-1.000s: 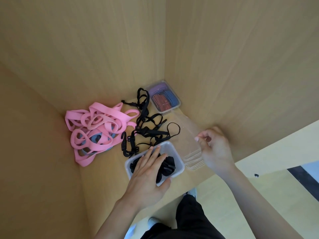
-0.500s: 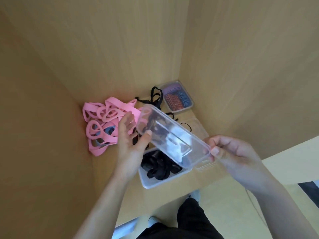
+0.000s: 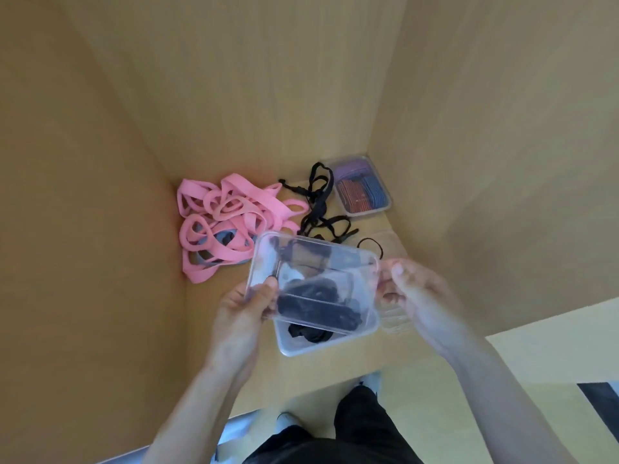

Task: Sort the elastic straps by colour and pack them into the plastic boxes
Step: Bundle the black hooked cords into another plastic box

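Head view: both hands grasp one clear rectangular plastic lid. The left hand has its thumb on top of the lid's near-left corner. The right hand pinches the lid's right edge. The lid hangs tilted above the clear plastic box of black elastic straps, which stands on the wooden desk, and sits a little far and left of the box's rim.

To close it well, I would level the lid and draw it nearer until all four corners match. I would tuck in any strap that rises above the rim, then press the edge round bit by bit. A trapped strap would likely keep the lid from seating.

Loose black elastic straps lie beyond the box. A heap of pink elastic straps lies far left. A closed clear box of purple, red and blue straps sits in the far right corner.
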The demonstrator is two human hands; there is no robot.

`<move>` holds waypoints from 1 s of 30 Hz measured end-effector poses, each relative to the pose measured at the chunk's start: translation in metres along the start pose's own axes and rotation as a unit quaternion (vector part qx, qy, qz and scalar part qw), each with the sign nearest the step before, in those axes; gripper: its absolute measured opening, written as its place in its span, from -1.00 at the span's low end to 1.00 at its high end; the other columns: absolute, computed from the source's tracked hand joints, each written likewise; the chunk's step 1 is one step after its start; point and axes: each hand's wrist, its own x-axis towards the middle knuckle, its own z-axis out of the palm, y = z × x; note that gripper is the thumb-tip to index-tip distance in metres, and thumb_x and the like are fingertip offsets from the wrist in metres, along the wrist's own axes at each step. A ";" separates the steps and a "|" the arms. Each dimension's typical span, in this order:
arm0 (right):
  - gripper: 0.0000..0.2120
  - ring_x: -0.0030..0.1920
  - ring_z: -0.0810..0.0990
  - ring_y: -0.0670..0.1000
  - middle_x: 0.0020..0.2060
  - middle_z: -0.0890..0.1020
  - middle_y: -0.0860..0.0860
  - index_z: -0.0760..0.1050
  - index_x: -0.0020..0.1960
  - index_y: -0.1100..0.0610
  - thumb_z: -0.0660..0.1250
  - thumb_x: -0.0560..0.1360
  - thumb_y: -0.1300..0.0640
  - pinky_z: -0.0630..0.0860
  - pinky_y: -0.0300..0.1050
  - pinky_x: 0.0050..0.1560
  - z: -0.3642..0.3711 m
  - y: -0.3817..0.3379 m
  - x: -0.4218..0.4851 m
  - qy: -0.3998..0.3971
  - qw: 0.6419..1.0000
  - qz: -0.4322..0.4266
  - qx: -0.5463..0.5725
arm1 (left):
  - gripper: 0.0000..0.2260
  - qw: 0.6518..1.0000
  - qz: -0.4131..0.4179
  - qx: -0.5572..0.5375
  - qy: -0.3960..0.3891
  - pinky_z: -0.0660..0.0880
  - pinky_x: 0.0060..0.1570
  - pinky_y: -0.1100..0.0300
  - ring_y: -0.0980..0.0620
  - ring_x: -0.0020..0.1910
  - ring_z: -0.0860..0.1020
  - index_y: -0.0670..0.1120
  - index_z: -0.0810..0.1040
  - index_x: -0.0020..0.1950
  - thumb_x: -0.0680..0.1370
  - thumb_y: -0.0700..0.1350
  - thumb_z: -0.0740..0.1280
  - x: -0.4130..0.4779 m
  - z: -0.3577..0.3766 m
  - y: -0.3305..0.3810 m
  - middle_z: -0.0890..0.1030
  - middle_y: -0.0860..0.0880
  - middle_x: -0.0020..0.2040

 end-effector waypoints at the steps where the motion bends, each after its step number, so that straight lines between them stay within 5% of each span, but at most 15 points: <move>1: -0.71 -0.12 0.66 0.01 -0.14 0.71 0.11 0.66 -0.05 0.02 0.42 0.48 -0.20 0.53 -0.09 -0.01 0.002 0.004 0.002 0.000 0.999 0.005 -0.039 | -0.73 1.000 -0.010 -0.004 0.003 0.39 0.00 -0.02 -0.12 -0.18 0.48 -0.24 0.65 -0.06 0.44 -0.02 0.46 -0.003 -0.003 -0.003 0.59 -0.25 -0.16; 4: -0.84 -0.26 0.64 -0.05 -0.31 0.69 0.03 0.63 -0.18 -0.04 0.39 0.58 0.09 0.59 -0.05 -0.06 0.005 0.020 0.011 0.045 0.992 0.037 -0.114 | -0.87 0.999 -0.045 0.022 -0.009 0.46 -0.18 0.11 -0.06 -0.27 0.50 -0.12 0.69 -0.12 0.47 -0.08 0.53 -0.009 -0.012 -0.016 0.59 -0.20 -0.21; 7: -0.86 -0.31 0.57 0.01 -0.37 0.63 -0.04 0.59 -0.18 -0.10 0.40 0.56 0.02 0.56 0.07 -0.11 0.000 0.033 0.023 0.065 0.974 0.072 -0.207 | -0.93 0.991 -0.051 0.126 -0.018 0.54 -0.39 0.18 -0.02 -0.38 0.59 -0.13 0.62 -0.08 0.53 -0.28 0.44 -0.018 -0.017 -0.029 0.63 -0.15 -0.26; 9: -0.85 -0.36 0.50 -0.06 -0.41 0.59 -0.11 0.57 -0.20 -0.10 0.43 0.54 0.03 0.48 -0.14 -0.22 0.000 0.040 0.031 0.071 0.964 0.077 -0.243 | -0.92 0.984 -0.056 0.167 -0.001 0.58 -0.40 0.13 -0.05 -0.39 0.62 -0.16 0.60 -0.02 0.58 -0.31 0.36 -0.021 -0.022 -0.031 0.66 -0.13 -0.26; 11: -0.83 -0.41 0.46 -0.18 -0.44 0.56 -0.17 0.57 -0.23 -0.01 0.45 0.54 0.09 0.36 -0.43 -0.38 0.005 0.043 0.037 0.088 0.960 0.076 -0.257 | -0.86 0.977 -0.061 0.204 0.023 0.57 -0.40 0.12 -0.04 -0.42 0.59 -0.23 0.58 -0.11 0.62 -0.28 0.29 -0.020 -0.027 -0.033 0.63 -0.12 -0.33; 14: -0.88 -0.41 0.48 -0.32 -0.35 0.57 -0.11 0.57 -0.16 0.03 0.44 0.55 0.12 0.35 -0.53 -0.38 0.012 0.043 0.039 0.088 0.954 0.072 -0.278 | -0.73 0.949 -0.036 0.311 0.029 0.49 -0.36 0.06 0.02 -0.44 0.48 -0.26 0.48 -0.20 0.64 -0.13 0.30 -0.016 -0.030 -0.038 0.57 -0.18 -0.37; 18: -0.89 -0.30 0.53 -0.11 -0.27 0.61 -0.03 0.56 -0.10 0.06 0.39 0.59 0.07 0.37 -0.50 -0.35 0.015 0.051 0.038 0.110 0.956 0.070 -0.264 | -0.69 0.887 0.019 0.460 0.024 0.32 -0.39 0.14 0.10 -0.44 0.34 -0.03 0.33 -0.26 0.61 0.06 0.27 -0.007 -0.026 -0.039 0.44 0.10 -0.44; 23: -0.91 -0.33 0.52 -0.26 -0.34 0.56 -0.06 0.50 -0.08 -0.02 0.38 0.58 0.07 0.39 -0.47 -0.32 0.018 0.069 0.035 0.173 0.943 0.030 -0.283 | -0.72 0.827 0.056 0.558 0.035 0.30 -0.35 0.14 0.16 -0.34 0.43 0.02 0.31 -0.22 0.63 0.10 0.20 0.000 -0.024 -0.049 0.48 0.07 -0.33; 27: -0.91 -0.31 0.53 -0.17 -0.30 0.55 -0.08 0.48 0.07 0.00 0.34 0.60 0.03 0.41 -0.37 -0.31 0.020 0.082 0.032 0.174 0.938 0.006 -0.301 | -0.79 0.826 0.038 0.562 0.025 0.42 -0.24 0.09 0.13 -0.25 0.50 0.07 0.29 -0.10 0.64 0.15 0.16 0.002 -0.025 -0.053 0.52 0.10 -0.22; 30: -0.78 -0.11 0.57 -0.18 -0.04 0.57 -0.07 0.47 0.27 0.02 0.28 0.64 0.07 0.47 -0.37 -0.11 0.022 0.086 0.030 0.156 0.935 -0.025 -0.318 | -0.84 0.846 0.092 0.525 0.011 0.50 0.02 0.04 0.02 0.01 0.57 0.10 0.28 0.21 0.66 0.00 0.19 0.000 -0.024 -0.055 0.52 0.11 0.11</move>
